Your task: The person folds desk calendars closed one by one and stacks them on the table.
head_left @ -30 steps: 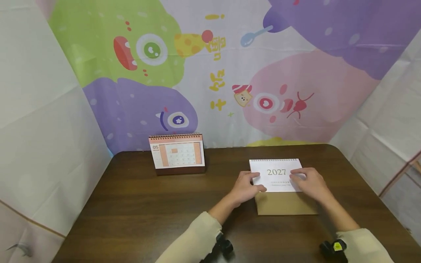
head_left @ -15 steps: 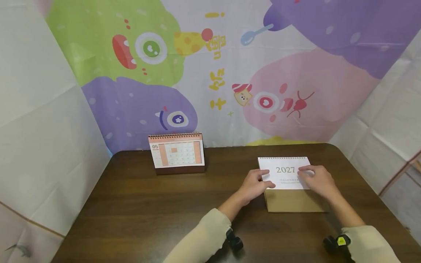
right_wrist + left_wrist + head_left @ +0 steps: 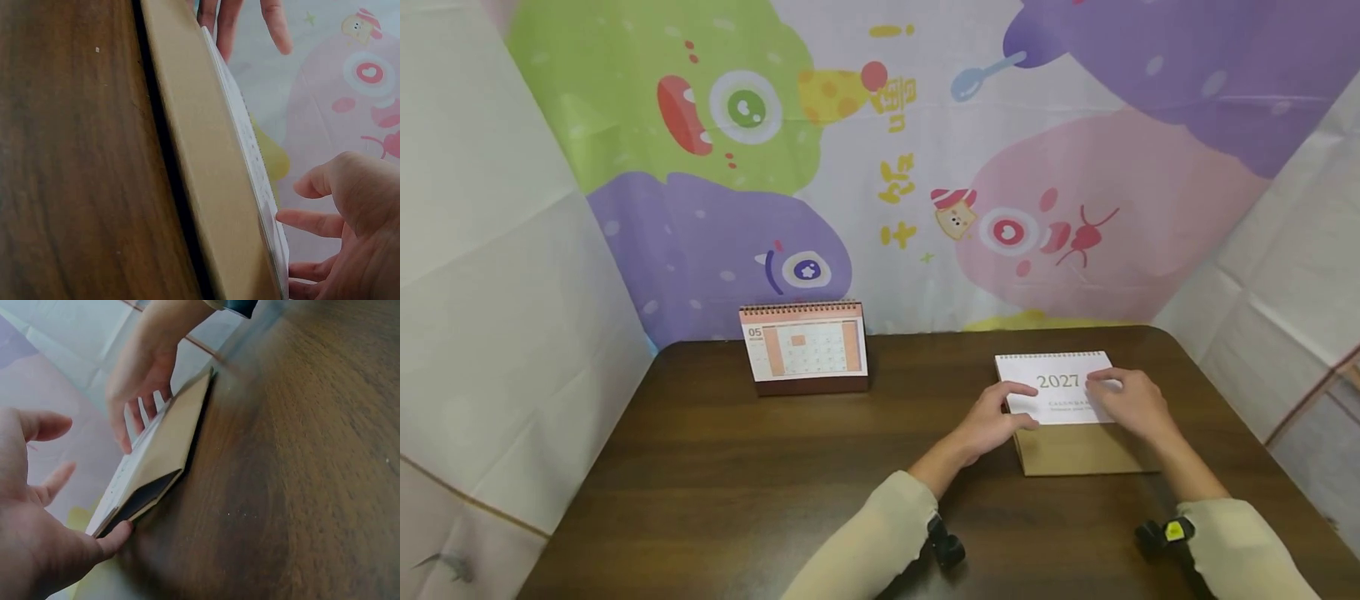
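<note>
A white desk calendar printed "2027" stands on a tan cardboard base at the table's right side. My left hand is at its left side, thumb and index finger spread apart; in the left wrist view a lower finger touches the base's open side edge. At the right side, my right hand reaches the page edge, and in the right wrist view its extended fingertips touch or nearly touch the white pages. Neither hand wraps around the calendar. Parts of its side edges are hidden by the hands.
A second desk calendar, orange and white, showing "05", stands at the back left of the dark wooden table. Behind the table hangs a cartoon-printed backdrop, with pale cloth walls on both sides.
The 2027 calendar has slid right and slightly toward the back, turning a little, with both hands moving along at its sides. The orange calendar stays put.
</note>
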### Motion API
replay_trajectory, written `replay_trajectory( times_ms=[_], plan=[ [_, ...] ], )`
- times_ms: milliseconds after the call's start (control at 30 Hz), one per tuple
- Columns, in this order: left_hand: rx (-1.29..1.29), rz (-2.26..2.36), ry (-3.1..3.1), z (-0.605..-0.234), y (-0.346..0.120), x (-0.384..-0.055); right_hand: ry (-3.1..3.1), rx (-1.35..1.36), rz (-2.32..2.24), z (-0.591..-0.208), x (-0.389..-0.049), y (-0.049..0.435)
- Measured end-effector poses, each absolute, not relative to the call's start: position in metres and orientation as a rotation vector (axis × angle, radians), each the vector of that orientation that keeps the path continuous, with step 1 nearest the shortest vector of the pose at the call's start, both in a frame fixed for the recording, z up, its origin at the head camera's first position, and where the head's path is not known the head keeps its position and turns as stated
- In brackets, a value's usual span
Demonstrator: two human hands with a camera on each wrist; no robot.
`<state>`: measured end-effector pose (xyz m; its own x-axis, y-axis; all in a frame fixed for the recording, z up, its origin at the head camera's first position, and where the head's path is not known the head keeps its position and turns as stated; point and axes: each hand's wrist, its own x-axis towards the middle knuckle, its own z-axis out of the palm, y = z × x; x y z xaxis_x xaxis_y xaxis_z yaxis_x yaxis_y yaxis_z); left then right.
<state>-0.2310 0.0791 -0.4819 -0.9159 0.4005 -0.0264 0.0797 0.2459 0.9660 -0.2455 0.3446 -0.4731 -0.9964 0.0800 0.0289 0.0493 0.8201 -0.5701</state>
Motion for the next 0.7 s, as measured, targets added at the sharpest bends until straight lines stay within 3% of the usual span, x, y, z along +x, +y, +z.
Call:
replay_trajectory(
  times_ms=[700],
  plan=[
    [0.506,1.699,2.207,-0.487,0.085,-0.241,-3.012,-0.165,0.908,-0.473,-0.253,0.351]
  ],
)
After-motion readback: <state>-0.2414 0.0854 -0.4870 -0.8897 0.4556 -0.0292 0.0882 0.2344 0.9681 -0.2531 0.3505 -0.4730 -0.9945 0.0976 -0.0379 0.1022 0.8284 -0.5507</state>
